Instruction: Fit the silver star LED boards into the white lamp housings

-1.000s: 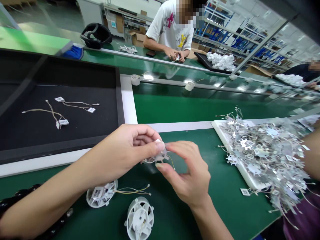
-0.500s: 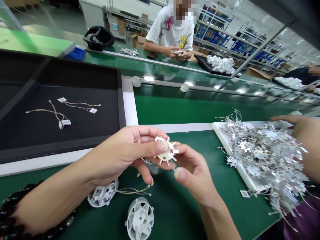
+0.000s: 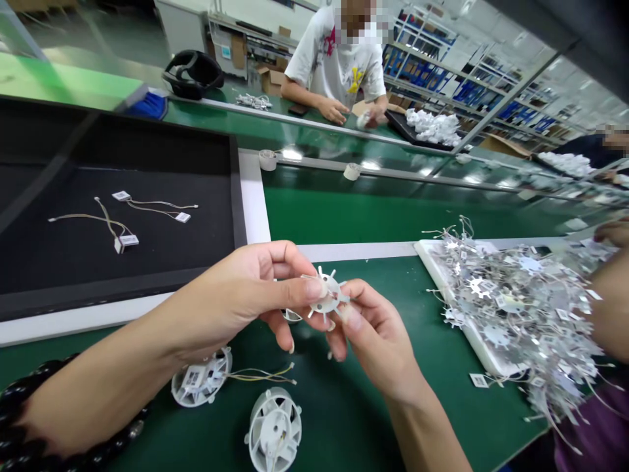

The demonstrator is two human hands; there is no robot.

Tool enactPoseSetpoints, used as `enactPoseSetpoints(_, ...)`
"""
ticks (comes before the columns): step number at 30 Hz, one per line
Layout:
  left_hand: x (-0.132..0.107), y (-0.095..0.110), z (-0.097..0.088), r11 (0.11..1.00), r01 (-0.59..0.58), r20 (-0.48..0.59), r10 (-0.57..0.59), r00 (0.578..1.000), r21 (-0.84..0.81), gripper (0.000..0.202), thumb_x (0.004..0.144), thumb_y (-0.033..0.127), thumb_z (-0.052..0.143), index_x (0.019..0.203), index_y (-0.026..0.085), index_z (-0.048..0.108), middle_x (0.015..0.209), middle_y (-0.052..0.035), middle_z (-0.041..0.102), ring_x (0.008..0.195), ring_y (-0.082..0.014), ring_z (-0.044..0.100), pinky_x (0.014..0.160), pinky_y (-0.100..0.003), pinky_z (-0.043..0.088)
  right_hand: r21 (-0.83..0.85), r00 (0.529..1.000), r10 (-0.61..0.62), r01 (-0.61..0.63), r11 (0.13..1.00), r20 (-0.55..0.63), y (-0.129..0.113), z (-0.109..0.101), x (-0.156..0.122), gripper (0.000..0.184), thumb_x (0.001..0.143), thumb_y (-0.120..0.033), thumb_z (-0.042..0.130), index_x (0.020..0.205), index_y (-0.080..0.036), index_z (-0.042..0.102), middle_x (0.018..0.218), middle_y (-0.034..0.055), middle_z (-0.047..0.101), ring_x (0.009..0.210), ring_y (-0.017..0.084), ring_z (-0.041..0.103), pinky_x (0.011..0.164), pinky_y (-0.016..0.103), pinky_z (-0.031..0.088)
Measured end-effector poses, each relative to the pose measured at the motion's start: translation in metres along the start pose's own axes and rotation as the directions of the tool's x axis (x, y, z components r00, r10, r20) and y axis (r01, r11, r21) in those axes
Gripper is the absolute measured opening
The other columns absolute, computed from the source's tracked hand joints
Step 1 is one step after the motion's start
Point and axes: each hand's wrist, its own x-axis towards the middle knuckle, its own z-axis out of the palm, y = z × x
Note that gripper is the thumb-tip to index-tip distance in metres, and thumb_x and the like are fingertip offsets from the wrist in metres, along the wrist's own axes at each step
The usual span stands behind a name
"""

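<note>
My left hand [image 3: 248, 295] and my right hand [image 3: 376, 337] meet over the green bench, both pinching a small white star-shaped board [image 3: 328, 294] with spokes round its rim. The left thumb lies on its face, and the right thumb and fingers hold its lower right edge. Below the hands stand two white round fan housings: one with a label and thin wires [image 3: 201, 379], one with open vanes [image 3: 274, 429].
A white tray [image 3: 432, 259] at the right holds a heap of star boards and wires [image 3: 521, 308]; another person's arm [image 3: 612, 295] reaches over it. At the left lies a black tray [image 3: 147, 275] with several wired labels [image 3: 125, 241]. A person in a white shirt [image 3: 339, 65] works across the belt.
The star board has been turned in my fingers and my right hand has shifted its pinch to the lower edge. The other person's hand at the right has drawn back from the heap.
</note>
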Motion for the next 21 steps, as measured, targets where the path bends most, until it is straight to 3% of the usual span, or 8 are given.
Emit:
enactPoseSetpoints(4,-0.001,0.002,-0.003,0.999,0.004,-0.010,-0.004,1.000,0.037,0.025,0.081,0.031,0.091,0.079,0.017,0.070,0.080,-0.0023,0.077,0.077,-0.0144,0.074,0.051,-0.014,0.060,-0.224,0.988,-0.108,0.082,0.971,-0.107,-0.002,-0.003,0.000,0.027,0.098,-0.043,0.071,0.081,-0.022,0.073,0.065,-0.0016,0.065,0.056,0.012,0.056,0.053,0.025,0.048)
enactPoseSetpoints(8,0.000,0.000,-0.003,0.998,0.022,-0.042,-0.019,0.999,0.062,0.023,0.077,0.024,0.092,0.077,0.017,0.071,0.079,-0.0022,0.077,0.074,-0.0137,0.072,0.052,-0.014,0.058,-0.387,0.967,-0.245,0.200,0.900,-0.069,-0.010,-0.007,0.000,0.014,0.096,-0.026,0.070,0.087,-0.023,0.079,0.074,0.0012,0.073,0.063,0.015,0.063,0.057,0.028,0.051)
enactPoseSetpoints(11,0.002,-0.003,-0.003,0.995,0.007,-0.075,0.000,0.997,0.097,0.025,0.077,0.025,0.092,0.078,0.017,0.068,0.078,-0.0006,0.075,0.073,-0.0137,0.072,0.051,-0.014,0.057,-0.514,0.950,-0.310,0.244,0.823,-0.045,-0.014,-0.010,0.000,0.015,0.092,-0.015,0.070,0.088,-0.024,0.081,0.077,0.0014,0.075,0.064,0.015,0.064,0.058,0.028,0.051)
enactPoseSetpoints(16,0.002,0.000,0.001,0.985,0.045,-0.138,-0.022,0.990,0.168,0.039,0.072,0.022,0.094,0.098,0.021,0.065,0.074,0.0039,0.071,0.068,-0.0156,0.071,0.047,-0.018,0.053,-0.508,0.967,-0.253,0.231,0.830,0.027,-0.011,-0.010,0.000,0.014,0.094,-0.017,0.068,0.092,-0.024,0.080,0.077,0.0012,0.073,0.066,0.015,0.064,0.059,0.028,0.051)
enactPoseSetpoints(21,-0.002,0.006,0.004,0.979,0.140,-0.155,-0.117,0.981,0.147,0.046,0.076,0.032,0.093,0.112,0.018,0.069,0.078,0.0011,0.074,0.071,-0.0140,0.070,0.056,-0.019,0.059,-0.482,0.974,-0.220,0.216,0.849,0.049,-0.009,-0.007,-0.001,0.014,0.097,-0.019,0.066,0.087,-0.023,0.076,0.077,0.0000,0.071,0.067,0.013,0.063,0.060,0.025,0.048)
